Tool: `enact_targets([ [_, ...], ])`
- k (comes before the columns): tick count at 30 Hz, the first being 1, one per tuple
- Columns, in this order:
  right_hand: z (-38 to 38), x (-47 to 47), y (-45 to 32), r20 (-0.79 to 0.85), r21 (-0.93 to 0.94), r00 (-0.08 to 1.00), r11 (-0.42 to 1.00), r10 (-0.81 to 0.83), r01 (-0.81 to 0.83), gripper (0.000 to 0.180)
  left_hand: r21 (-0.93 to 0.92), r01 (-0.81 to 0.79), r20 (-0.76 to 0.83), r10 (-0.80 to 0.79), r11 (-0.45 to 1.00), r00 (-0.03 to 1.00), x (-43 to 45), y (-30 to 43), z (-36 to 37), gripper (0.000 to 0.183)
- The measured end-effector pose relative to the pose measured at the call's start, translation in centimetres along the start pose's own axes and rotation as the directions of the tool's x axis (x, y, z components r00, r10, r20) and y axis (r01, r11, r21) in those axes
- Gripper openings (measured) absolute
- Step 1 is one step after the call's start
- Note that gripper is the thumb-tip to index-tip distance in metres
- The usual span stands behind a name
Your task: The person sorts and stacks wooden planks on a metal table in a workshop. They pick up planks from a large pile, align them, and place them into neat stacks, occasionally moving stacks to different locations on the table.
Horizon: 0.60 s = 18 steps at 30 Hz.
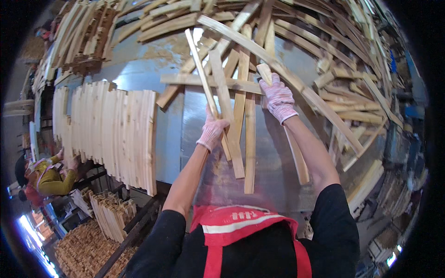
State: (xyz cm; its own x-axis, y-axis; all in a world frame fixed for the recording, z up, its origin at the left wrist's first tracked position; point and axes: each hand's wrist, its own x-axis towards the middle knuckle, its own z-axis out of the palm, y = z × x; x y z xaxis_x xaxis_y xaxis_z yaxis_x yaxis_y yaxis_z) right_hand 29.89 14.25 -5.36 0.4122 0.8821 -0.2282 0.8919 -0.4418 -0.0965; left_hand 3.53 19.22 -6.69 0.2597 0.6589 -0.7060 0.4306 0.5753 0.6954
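Note:
My left hand (212, 129), in a pink-and-white knit glove, grips a narrow wooden strip (200, 66) tilted up and away from me. Right beside it lies a wider wooden slat (227, 114), partly under that hand's fingers. My right hand (277, 95), gloved the same way, is closed around another wooden strip (296, 154); its far end pokes out above the fingers and its near end shows below the wrist. Between the hands, loose slats (249, 142) cross one another on the metal tabletop (274, 146). A long slat (285, 71) runs diagonally past my right hand.
On the left, a row of pale slats (114, 128) lies side by side. Piles of rough strips (167, 26) line the far side, with more offcuts (358, 104) at right. A co-worker (52, 175) stands at far left, near stacked wood (94, 250) below the table.

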Motion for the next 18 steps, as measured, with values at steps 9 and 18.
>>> enact_targets([
  [9, 1.9, -11.0, 2.3, -0.298, 0.523, 0.954, 0.837, 0.002, 0.162, 0.05, -0.652, 0.173, 0.487, 0.233, 0.738, 0.842, -0.7, -0.9, 1.3, 0.077],
  [18, -4.5, -18.1, -4.6, -0.235, 0.585, 0.934, 0.806, 0.27, -0.086, 0.085, -0.291, -0.078, 0.74, 0.276, 0.953, 0.613, -8.8, -1.0, 10.5, 0.054],
])
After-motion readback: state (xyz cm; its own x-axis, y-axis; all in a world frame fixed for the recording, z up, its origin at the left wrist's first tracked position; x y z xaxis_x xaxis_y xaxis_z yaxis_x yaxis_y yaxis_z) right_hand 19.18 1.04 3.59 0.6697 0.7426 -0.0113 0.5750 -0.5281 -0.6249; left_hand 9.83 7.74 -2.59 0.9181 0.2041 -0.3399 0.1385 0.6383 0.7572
